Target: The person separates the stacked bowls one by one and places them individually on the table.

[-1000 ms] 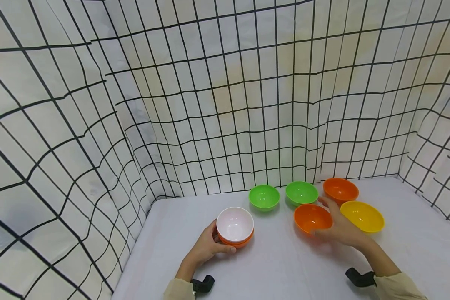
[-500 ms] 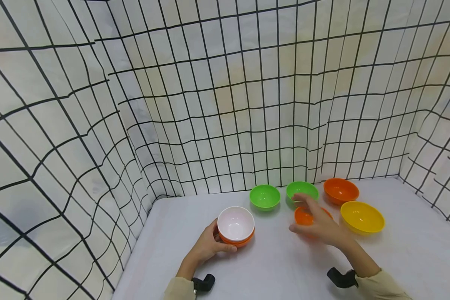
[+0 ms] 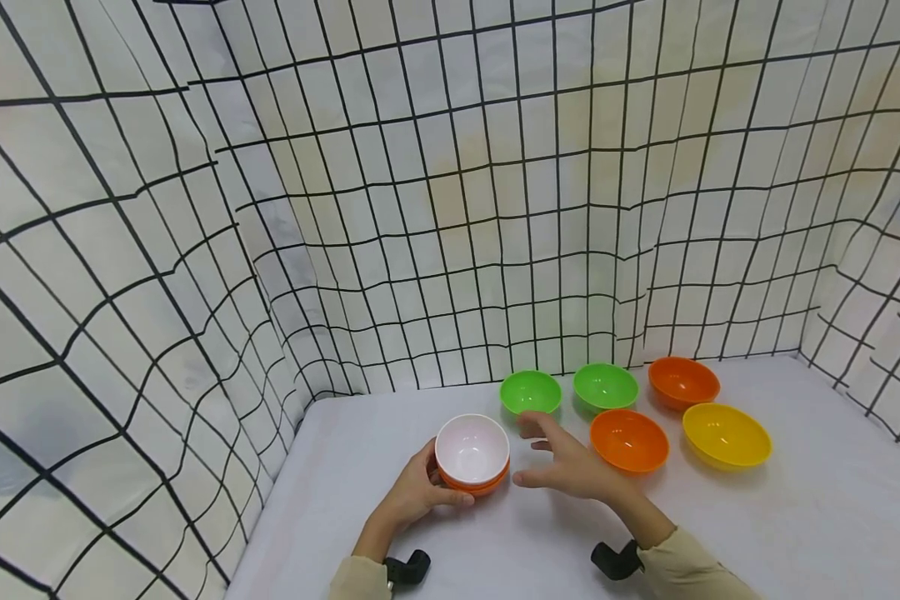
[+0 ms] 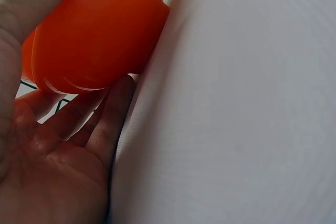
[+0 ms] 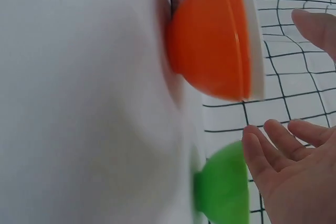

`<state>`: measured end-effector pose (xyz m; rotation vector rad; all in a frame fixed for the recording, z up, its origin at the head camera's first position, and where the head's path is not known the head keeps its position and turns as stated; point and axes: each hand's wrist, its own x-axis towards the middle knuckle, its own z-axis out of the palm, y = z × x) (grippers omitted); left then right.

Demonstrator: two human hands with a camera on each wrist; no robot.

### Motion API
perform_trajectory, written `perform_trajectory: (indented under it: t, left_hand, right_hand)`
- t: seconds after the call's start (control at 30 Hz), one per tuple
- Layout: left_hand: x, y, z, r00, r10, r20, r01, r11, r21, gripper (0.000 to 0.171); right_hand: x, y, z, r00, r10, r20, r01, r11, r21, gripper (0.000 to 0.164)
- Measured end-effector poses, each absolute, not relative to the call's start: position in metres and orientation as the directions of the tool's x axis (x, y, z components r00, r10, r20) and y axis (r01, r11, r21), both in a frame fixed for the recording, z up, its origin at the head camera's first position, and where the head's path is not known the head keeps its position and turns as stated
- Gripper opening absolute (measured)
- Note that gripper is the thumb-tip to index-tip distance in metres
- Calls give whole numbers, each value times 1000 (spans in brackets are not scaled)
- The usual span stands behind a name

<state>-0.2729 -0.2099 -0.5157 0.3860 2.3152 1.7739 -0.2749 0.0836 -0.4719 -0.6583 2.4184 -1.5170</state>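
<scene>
A white bowl (image 3: 472, 450) sits nested on top of orange bowls (image 3: 483, 490), a stack standing on the white cloth. My left hand (image 3: 412, 497) grips this stack from its left, thumb in front and fingers round the far side. In the left wrist view, the fingers curve about the orange bowl (image 4: 100, 35) near the cloth. Just right of the stack, my right hand (image 3: 566, 462) is spread, thumb and fingers apart and holding nothing. The right wrist view shows its palm facing the stack, its fingers (image 5: 283, 145) apart from the orange side and near a green bowl (image 5: 223, 187).
Behind the stack are a left green bowl (image 3: 531, 393) and a right green bowl (image 3: 605, 387). To the right stand a front orange bowl (image 3: 630, 442), a back orange bowl (image 3: 684, 383) and a yellow bowl (image 3: 727, 437). A white grid-lined curtain (image 3: 450, 208) encloses the table's back and sides.
My right hand has moved left from the front orange bowl to beside the stack, leaving that bowl in place. The left hand keeps its grip on the stack.
</scene>
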Motion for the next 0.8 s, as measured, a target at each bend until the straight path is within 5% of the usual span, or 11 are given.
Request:
perform_trajectory:
  t: [0.8]
  left_hand:
    - [-273, -210, -516, -941, 337, 8, 88, 221, 971, 102]
  right_hand:
    - [-294, 32, -501, -855, -510, 96, -282, 301, -911, 116]
